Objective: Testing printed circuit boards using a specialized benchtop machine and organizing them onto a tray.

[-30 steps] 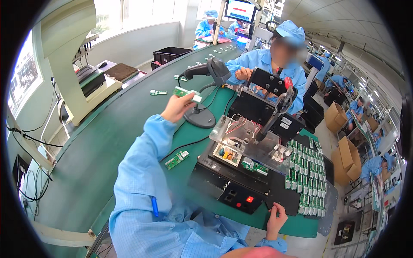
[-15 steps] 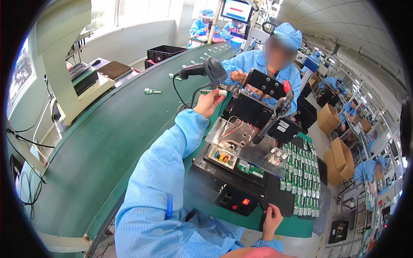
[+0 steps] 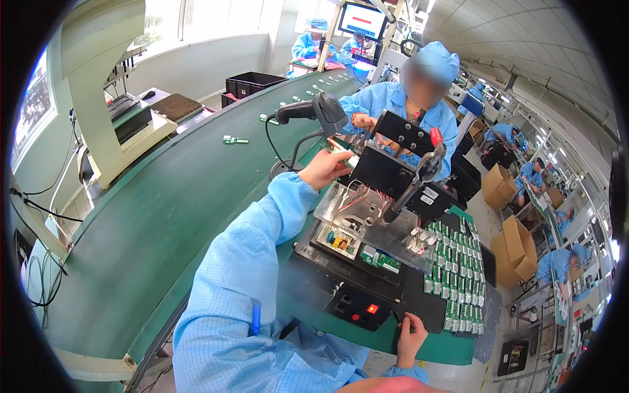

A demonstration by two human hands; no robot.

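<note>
1. Your left hand (image 3: 325,169) grasps a circuit board (image 3: 353,161) near the scanner (image 3: 329,112).
2. Your right hand (image 3: 411,336) curls by the black box (image 3: 354,303), grip unclear.
3. Board rows (image 3: 453,256) line the green bench's (image 3: 452,351) right; cartons (image 3: 514,245) stand farther right.

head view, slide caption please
Left hand holding a circuit board near a stand-mounted barcode scanner, right hand beside a black control box.

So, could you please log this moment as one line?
Left hand: holds circuit board near scanner | Right hand: beside black control box | Red light: lit | Other boards: rows at right
</note>
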